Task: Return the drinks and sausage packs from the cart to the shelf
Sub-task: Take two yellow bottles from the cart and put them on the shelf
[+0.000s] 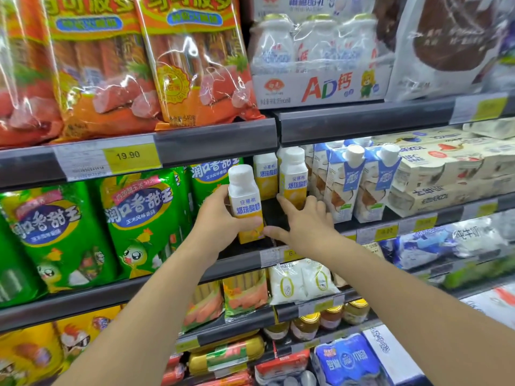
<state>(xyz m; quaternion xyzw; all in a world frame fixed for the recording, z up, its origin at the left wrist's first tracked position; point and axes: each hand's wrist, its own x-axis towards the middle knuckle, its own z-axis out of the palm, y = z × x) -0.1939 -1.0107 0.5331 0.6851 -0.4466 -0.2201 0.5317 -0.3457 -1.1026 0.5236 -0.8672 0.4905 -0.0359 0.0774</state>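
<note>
A tall store shelf (217, 140) fills the view, its dark rails carrying yellow price tags (131, 156). On the upper tier hang big orange sausage packs (192, 59), with a white multipack of small bottles (317, 59) just to their right. One tier down, green sausage packs (139, 215) crowd the left half, while blue-and-white cartons (359, 182) and flat cream boxes (446, 174) take the right. Between these two groups lies a narrow dark slot where two white-capped yogurt drinks (292, 174) already stand upright at the back.

The left hand (216, 221) has its grip closed around a matching drink bottle (245, 201) — held upright at the front edge of that slot, its base level with the shelf rail, the green packs just beside it on the left. The right hand (303, 221) reaches in with fingers spread and flat, its grip wide and holding nothing — fingertips near the base of the front standing bottle, the cartons close on its right. Lower tiers hold small sausage bags (245, 293) and jars (306, 325).
</note>
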